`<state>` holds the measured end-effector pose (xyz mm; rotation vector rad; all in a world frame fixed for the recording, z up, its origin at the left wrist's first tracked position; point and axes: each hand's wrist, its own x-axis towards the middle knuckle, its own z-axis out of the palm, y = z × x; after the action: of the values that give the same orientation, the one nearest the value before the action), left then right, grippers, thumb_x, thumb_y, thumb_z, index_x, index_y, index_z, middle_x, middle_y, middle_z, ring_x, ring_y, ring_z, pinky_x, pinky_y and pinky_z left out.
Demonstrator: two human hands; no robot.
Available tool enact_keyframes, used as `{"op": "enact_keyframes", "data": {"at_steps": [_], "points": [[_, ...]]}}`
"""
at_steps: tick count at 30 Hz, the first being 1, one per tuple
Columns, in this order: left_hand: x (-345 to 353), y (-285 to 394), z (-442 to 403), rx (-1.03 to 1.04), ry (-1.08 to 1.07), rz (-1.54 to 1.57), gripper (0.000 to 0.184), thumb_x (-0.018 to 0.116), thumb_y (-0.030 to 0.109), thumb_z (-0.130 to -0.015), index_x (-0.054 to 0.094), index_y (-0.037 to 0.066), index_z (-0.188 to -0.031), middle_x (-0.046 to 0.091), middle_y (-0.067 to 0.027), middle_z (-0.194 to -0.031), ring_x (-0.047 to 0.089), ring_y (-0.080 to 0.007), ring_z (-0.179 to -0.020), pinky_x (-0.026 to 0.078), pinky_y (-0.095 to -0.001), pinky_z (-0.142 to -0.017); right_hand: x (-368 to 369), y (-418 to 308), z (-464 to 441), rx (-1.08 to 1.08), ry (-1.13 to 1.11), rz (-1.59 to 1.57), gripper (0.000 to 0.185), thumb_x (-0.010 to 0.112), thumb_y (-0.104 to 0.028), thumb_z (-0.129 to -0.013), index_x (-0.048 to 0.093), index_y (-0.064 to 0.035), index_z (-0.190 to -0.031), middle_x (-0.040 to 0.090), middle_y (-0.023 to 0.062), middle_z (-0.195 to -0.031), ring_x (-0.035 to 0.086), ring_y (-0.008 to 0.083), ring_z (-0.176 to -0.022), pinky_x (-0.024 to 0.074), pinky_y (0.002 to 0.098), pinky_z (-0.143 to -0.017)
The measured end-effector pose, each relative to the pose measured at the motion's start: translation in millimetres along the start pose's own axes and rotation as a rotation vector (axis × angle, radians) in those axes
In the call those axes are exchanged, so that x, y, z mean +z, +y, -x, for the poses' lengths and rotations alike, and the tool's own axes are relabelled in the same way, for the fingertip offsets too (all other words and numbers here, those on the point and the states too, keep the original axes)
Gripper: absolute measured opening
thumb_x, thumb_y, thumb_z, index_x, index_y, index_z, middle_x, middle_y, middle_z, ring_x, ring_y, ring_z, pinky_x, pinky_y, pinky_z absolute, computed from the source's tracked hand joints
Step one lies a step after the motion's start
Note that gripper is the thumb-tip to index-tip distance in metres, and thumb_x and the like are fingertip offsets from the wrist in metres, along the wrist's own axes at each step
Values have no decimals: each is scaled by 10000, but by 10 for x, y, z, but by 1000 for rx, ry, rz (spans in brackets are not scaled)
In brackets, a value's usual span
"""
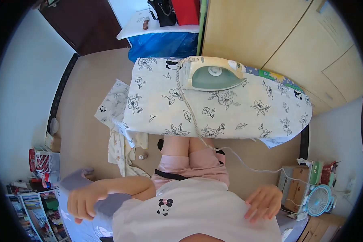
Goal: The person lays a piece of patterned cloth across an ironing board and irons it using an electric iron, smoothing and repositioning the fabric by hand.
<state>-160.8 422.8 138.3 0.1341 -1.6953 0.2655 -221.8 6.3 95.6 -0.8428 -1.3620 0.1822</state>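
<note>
My left hand (82, 203) hangs in the air over the lavender bedding at the lower left, its fingers loosely bent and nothing visible in them. Over on the right, my right hand (265, 203) is raised beside my white shirt, empty, fingers spread and slightly blurred. Neither hand touches the ironing board (238, 107), which stands in front of my knees under a white cover with black flower drawings. A cream and green iron (215, 76) lies on its side near the board's far edge. Its cord (189, 107) crosses the cover and runs off toward the right.
Patterned cloth (116, 101) hangs at the board's left end, with more fabric (127, 155) below it. A small bottle (142, 157) stands on the floor. Shelves (38, 218) are at lower left. A blue fan (318, 200) and boxes (298, 185) stand at right, cupboards (254, 32) behind.
</note>
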Motion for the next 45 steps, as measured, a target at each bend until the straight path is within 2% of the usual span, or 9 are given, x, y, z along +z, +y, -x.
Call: {"op": "enact_keyframes", "data": {"at_steps": [1,3,5,10,16,26,29,31,45], "points": [[69,-283,-34,20,358,66,171,580,125,-753,555,64,-595,539,-65,-622,518,-194,-534,397,-295,-522,-24,71,4,90,-47,-26,454,488,-139,-816,389,53,-1214,519,207,-1128,500,335,-1060,296,481,-948],[216,-695,-39,-246,524,-419,47,582,129,-752,596,91,-728,550,-21,-726,527,-148,-661,405,-281,-568,-73,200,-39,316,-138,26,485,523,-160,-804,384,46,-1221,473,191,-1198,456,311,-1121,284,463,-963],[440,-1348,-170,-178,760,-736,131,585,138,-750,584,137,-881,529,6,-873,482,-110,-856,391,-254,-641,-34,368,-114,455,-173,111,483,522,-173,-811,384,41,-1221,451,182,-1225,439,296,-1138,288,450,-965],[730,-1116,-87,-363,670,-274,334,581,171,-722,511,197,-1047,342,3,-1079,302,-149,-1026,288,-292,-797,125,687,-170,867,-27,521,520,572,-182,-788,386,-6,-1241,470,140,-1202,479,282,-1049,380,380,-867],[801,-1073,-34,-484,452,-14,487,535,183,-724,421,256,-1192,135,24,-1270,175,-173,-1170,209,-311,-930,99,724,-129,831,55,501,481,575,-175,-787,421,-4,-1210,484,131,-1196,498,287,-1003,398,366,-802],[737,-1037,110,-430,457,68,368,566,222,-737,458,208,-1089,244,-9,-1235,252,-217,-1174,256,-281,-927,19,958,-141,816,123,185,463,523,-135,-803,394,-5,-1228,446,135,-1244,457,276,-1104,372,350,-883],[629,-1161,30,-365,432,1,326,531,219,-769,475,194,-1090,300,-13,-1214,298,-208,-1151,290,-284,-905,88,1154,67,1042,158,156,443,514,-151,-790,427,-15,-1202,500,146,-1175,503,292,-1037,393,374,-856],[573,-1236,-6,-319,421,-48,302,508,217,-791,487,184,-1090,337,-16,-1201,328,-203,-1136,313,-286,-890,228,1422,460,1499,-138,752,423,538,-193,-764,473,-29,-1148,574,149,-1033,554,313,-920,417,398,-805],[430,-1350,-120,-176,367,-163,239,411,214,-882,567,144,-1049,521,-28,-1103,484,-181,-994,425,-301,-774,238,1500,598,1385,59,784,371,559,-215,-746,501,-66,-1081,597,180,-864,561,339,-842,415,443,-749]]}}
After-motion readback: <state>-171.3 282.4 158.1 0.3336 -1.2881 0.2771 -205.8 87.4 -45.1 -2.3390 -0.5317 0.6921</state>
